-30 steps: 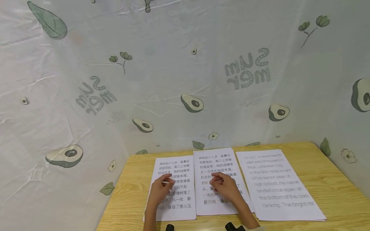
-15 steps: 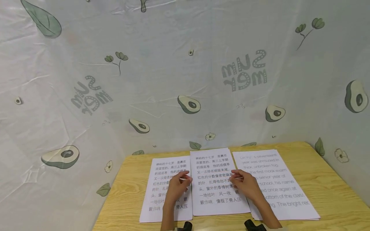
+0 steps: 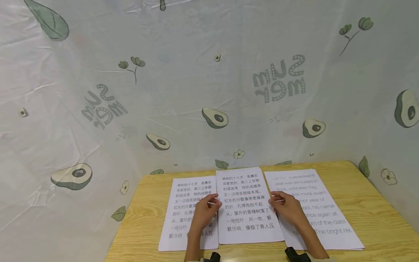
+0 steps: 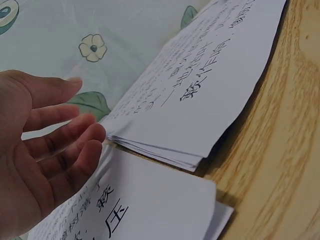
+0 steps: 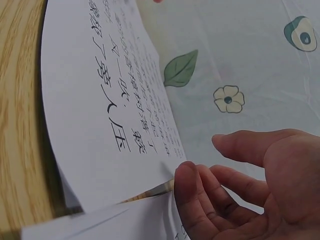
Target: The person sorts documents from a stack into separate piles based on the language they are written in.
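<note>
Three stacks of printed white paper lie side by side: a left stack [image 3: 174,214], a middle stack [image 3: 243,205] and a right stack [image 3: 330,225]. The left hand [image 3: 204,213] is over the right side of the left stack, fingertips close to the middle stack's left edge. At the opposite edge of the middle stack is the right hand [image 3: 288,209], overlapping the right stack in the head view. Both hands have loosely bent fingers, thumbs apart from them, and hold nothing. In the right wrist view, the right fingertips [image 5: 186,175] come right to the sheets' edge.
The stacks lie on a wood-grain table [image 3: 137,218]. Behind it hangs a pale curtain [image 3: 183,91] printed with avocados, leaves and flowers. Dark wrist devices show at the bottom of the head view, one [image 3: 214,256] by the left wrist.
Both hands have moved right across the papers, the left from mid left stack to its right side, the right from the middle stack to its right edge. The stacks keep their places.
</note>
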Demonstrator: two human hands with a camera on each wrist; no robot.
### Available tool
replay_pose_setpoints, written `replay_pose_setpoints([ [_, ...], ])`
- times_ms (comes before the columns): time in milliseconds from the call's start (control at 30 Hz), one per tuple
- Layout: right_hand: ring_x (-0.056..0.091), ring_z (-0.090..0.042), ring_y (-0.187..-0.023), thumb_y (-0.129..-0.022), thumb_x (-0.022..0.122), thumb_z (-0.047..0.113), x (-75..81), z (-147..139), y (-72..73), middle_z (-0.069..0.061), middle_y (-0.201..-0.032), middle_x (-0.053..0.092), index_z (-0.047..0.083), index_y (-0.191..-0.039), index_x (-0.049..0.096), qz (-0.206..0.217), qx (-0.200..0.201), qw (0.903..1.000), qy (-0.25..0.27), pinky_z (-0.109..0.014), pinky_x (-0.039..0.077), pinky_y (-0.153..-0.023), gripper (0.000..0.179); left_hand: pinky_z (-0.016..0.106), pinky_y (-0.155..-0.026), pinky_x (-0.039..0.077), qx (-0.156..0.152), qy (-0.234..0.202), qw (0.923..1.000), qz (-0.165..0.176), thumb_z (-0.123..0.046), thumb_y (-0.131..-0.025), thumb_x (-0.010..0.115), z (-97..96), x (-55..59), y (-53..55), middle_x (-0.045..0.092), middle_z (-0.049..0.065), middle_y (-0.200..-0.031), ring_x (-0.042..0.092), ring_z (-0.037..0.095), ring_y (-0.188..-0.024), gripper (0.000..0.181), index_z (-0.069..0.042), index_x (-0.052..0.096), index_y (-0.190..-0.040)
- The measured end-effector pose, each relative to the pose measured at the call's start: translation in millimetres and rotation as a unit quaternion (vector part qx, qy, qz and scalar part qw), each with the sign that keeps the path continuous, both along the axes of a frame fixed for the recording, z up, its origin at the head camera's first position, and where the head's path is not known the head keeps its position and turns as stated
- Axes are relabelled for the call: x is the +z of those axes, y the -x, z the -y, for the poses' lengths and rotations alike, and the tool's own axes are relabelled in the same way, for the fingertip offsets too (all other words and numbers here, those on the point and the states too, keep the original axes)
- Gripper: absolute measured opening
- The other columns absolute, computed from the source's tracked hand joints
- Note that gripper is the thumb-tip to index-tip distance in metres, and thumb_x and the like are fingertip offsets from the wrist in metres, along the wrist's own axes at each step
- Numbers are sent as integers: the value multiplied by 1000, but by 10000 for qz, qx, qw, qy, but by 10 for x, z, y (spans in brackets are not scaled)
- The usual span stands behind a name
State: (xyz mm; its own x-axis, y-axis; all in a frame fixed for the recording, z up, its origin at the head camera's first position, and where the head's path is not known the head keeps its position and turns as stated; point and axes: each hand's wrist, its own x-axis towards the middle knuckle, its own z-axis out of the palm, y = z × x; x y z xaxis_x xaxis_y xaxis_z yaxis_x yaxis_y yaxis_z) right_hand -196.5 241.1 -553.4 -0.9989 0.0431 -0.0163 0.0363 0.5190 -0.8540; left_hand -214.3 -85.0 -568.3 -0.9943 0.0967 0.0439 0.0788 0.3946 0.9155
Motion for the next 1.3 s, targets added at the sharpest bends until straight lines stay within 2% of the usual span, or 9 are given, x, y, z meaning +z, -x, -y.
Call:
replay_pose_setpoints([
  [233,73,-13,-88,-101,72,19,-13,-24,1,-16,-115,76,-8,-141,63,51,-92,9998,-167,-21,56,-71,49,22,-61,55,98,61,9999,-1,-23,-99,77,6,1,19,73,6,-106,67,14,-75,44,-4,70,-138],
  [400,72,-12,-88,-101,73,21,-7,-33,14,-16,-115,76,-8,-141,64,33,-73,9996,-262,-21,54,-72,50,23,-62,57,172,100,9998,65,-24,-99,76,1,-27,70,73,3,-108,68,12,-76,44,-4,70,-138],
  [667,74,-19,-95,-101,72,20,-40,-21,80,-16,-114,76,-9,-139,65,-50,47,9993,-359,-22,56,-72,48,23,-65,59,377,281,9989,23,-23,-100,75,31,-103,166,74,3,-110,68,11,-84,42,-4,71,-137],
  [833,74,-21,-95,-99,72,20,-79,-24,104,-14,-111,77,-9,-136,67,-94,0,9983,-574,-23,54,-73,47,21,-68,57,492,513,9975,47,-25,-99,76,36,-121,167,72,2,-109,66,12,-88,43,-5,71,-137],
  [1100,74,-20,-93,-99,72,21,-18,-41,92,-12,-109,77,-9,-136,67,-106,-38,9973,-727,-25,53,-73,48,23,-74,54,622,909,9938,-152,-24,-98,77,-19,-10,129,72,-1,-104,65,12,-92,41,-5,73,-134],
  [1300,73,-19,-92,-99,73,22,-15,-45,89,-12,-107,77,-9,-135,68,-67,28,9963,-851,-27,52,-74,48,21,-71,53,553,1073,9924,-215,-24,-98,78,-56,-44,115,71,-2,-100,64,10,-88,39,-4,74,-131],
])
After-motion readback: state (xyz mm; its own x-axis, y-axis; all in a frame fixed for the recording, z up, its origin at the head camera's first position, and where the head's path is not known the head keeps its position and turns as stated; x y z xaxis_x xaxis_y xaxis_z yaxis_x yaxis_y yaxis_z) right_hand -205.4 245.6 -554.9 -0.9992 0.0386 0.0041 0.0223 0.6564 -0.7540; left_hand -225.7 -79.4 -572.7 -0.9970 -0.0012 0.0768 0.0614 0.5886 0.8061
